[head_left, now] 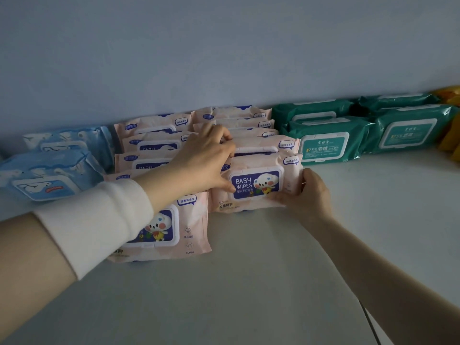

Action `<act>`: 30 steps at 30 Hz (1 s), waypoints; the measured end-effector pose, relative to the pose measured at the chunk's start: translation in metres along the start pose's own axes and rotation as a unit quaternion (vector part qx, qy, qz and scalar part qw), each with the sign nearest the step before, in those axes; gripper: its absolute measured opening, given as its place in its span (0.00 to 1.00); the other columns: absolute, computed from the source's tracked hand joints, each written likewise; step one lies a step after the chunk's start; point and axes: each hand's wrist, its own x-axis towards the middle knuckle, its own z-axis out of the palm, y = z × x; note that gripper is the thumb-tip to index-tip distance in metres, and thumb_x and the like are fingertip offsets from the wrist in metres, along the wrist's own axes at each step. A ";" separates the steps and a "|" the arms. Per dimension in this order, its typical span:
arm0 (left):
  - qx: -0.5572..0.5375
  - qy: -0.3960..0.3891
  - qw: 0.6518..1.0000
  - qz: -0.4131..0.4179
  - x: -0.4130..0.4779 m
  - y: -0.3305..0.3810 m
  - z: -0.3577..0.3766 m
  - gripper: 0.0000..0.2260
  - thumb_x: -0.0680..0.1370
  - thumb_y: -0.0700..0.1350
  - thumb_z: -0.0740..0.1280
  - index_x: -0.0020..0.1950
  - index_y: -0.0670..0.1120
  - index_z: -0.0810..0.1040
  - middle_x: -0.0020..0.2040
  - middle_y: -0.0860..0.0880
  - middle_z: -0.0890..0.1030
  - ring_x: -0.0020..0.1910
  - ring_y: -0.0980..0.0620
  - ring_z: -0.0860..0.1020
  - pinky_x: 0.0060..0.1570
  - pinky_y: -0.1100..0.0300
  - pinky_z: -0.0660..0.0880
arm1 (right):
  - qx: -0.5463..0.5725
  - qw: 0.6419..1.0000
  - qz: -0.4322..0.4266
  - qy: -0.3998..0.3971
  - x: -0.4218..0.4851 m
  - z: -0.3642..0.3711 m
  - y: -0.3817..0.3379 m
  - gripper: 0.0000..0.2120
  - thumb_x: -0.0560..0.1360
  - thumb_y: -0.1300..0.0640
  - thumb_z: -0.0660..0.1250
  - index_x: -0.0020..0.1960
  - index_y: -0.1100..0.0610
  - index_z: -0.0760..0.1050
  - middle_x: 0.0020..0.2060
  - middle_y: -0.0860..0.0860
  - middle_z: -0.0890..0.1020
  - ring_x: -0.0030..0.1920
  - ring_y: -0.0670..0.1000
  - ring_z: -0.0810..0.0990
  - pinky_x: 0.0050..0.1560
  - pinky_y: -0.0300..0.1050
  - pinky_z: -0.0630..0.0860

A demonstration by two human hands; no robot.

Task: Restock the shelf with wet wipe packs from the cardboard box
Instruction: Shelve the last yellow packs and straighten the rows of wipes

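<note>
A pink baby wipes pack (256,183) is held at the front of the right-hand row of pink packs (258,144) on the white shelf (249,282), its printed face and lid turned towards the camera and its top leaning back against the pack behind it. The pack's upper left corner is gripped by the left hand (206,158): the fingers are curled over the top edge, their tips tucked in front of the next pack, and the thumb is laid down across the front, beside the lid. The lower right corner is held by the right hand (311,195), with the thumb pressed on the front below the lid and the fingers wrapped behind the right edge. The left forearm is partly covered by a white sleeve (99,220) and passes over the left-hand row of pink packs (174,230), which are leaned one against another in the same way. Blue wipe packs (44,180) are set just beside that row on the left. Green alcohol wipe packs (326,143) are stacked to the right of the pink rows, against the pale wall (224,58). A yellow package (448,143) is cut off at the right edge. A thin dark cable (368,319) is seen at the lower right.
</note>
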 end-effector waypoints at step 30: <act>0.017 -0.211 0.977 0.012 0.040 -0.014 -0.006 0.62 0.57 0.70 0.71 0.76 0.53 0.34 0.78 0.47 0.40 0.77 0.45 0.41 0.73 0.40 0.48 | 0.021 1.000 -0.005 0.017 0.002 0.006 0.004 0.25 0.61 0.58 0.79 0.46 0.57 0.65 0.44 0.53 0.72 0.43 0.52 0.68 0.31 0.39 0.59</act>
